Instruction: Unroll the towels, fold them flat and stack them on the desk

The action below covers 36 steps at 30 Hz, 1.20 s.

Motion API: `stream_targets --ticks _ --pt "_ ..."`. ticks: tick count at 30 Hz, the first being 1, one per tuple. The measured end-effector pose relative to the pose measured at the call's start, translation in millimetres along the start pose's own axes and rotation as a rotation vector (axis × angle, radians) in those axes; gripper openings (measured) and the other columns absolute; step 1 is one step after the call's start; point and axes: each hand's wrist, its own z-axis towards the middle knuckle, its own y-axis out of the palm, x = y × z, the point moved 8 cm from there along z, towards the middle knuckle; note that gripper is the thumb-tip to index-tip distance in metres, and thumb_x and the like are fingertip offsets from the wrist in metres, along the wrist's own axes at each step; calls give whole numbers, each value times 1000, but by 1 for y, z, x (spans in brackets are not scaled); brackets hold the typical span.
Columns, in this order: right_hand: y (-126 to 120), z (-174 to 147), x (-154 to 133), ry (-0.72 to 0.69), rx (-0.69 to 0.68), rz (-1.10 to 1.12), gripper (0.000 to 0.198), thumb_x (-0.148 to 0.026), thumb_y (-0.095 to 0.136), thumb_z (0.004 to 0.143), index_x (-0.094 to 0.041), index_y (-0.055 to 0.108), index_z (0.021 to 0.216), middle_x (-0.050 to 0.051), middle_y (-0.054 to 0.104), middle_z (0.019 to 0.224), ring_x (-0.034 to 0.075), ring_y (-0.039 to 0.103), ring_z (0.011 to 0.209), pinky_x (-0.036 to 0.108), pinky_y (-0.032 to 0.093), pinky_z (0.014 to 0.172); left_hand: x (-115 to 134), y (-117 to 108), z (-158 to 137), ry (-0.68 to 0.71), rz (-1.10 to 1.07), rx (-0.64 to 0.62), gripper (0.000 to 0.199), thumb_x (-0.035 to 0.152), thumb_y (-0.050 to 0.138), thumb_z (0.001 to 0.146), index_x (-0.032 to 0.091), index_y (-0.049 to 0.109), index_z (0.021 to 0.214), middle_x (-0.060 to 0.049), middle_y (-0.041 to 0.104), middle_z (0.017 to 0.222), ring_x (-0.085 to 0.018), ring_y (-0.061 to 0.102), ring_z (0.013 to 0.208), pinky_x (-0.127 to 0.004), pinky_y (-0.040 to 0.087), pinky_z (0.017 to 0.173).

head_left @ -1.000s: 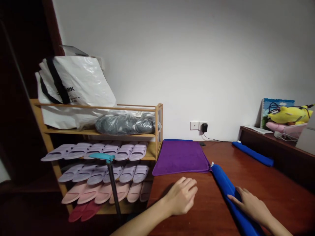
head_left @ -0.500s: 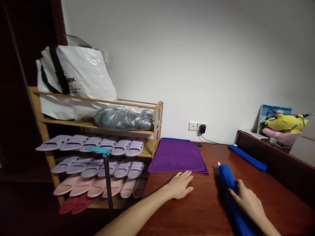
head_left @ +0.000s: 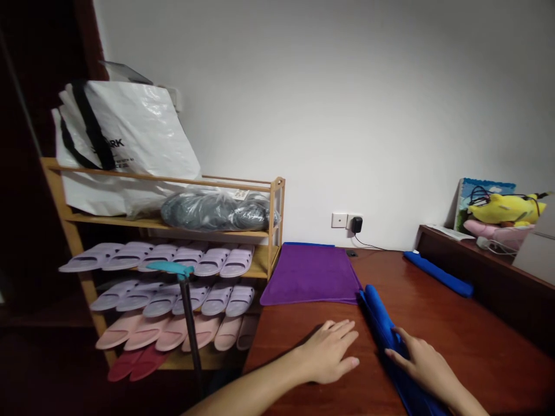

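Observation:
A long blue cloth [head_left: 376, 306], folded or loosely rolled, lies lengthwise on the brown wooden table. My right hand [head_left: 422, 361] grips it from above, thumb on one side and fingers on the other. Its far end reaches the near right corner of a flat purple cloth [head_left: 312, 274]. To the left of the blue cloth, my left hand [head_left: 332, 351] is over the tabletop, fingers loosely spread and holding nothing. A second, narrow blue roll [head_left: 437, 274] rests farther back on the right.
A wooden shoe rack [head_left: 275, 214] at left holds several rows of slippers [head_left: 210, 260] and a white bag [head_left: 139, 138]. In front of it stands a dark pole with a teal top [head_left: 173, 268]. A raised ledge [head_left: 489, 260] with a yellow plush toy [head_left: 505, 209] borders the table's right side.
The blue cloth's far end has shifted left to the purple cloth and looks looser and more spread. My left hand has drawn nearer to me and slightly right.

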Motion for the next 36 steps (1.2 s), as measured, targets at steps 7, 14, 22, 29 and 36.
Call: stream_targets --ticks 7,14,22,29,36 --pt "-2 1 30 34 49 41 61 -60 30 84 -20 48 127 10 64 113 28 58 108 39 42 91 3 -1 -1 -4 -38 -32 51 47 42 93 20 41 136 -13 38 145 -27 34 133 -46 32 104" --pt "3 13 77 47 59 115 53 -55 35 83 -20 52 119 9 64 114 27 59 106 35 43 90 14 2 6 8 -86 -83 50 45 45 91 19 44 135 -14 41 142 -29 38 130 -48 31 103" --pt "-7 15 104 144 182 121 63 -56 28 84 -16 46 130 13 61 116 28 60 102 39 46 86 39 -1 16 53 -80 -130 52 47 44 92 12 46 131 -17 44 140 -30 41 127 -45 33 102" --pt "12 10 42 -28 241 -21 66 -65 32 82 -39 26 142 5 22 151 32 42 125 53 40 94 34 4 13 33 -64 -126 48 44 47 91 13 51 127 -17 45 139 -29 42 127 -44 32 102" --pt "27 -8 62 -71 261 1 57 -43 37 84 -26 40 138 11 52 126 25 54 111 39 44 94 20 7 9 -39 -106 -133 41 43 50 88 15 60 117 -16 51 133 -31 40 128 -50 28 103"
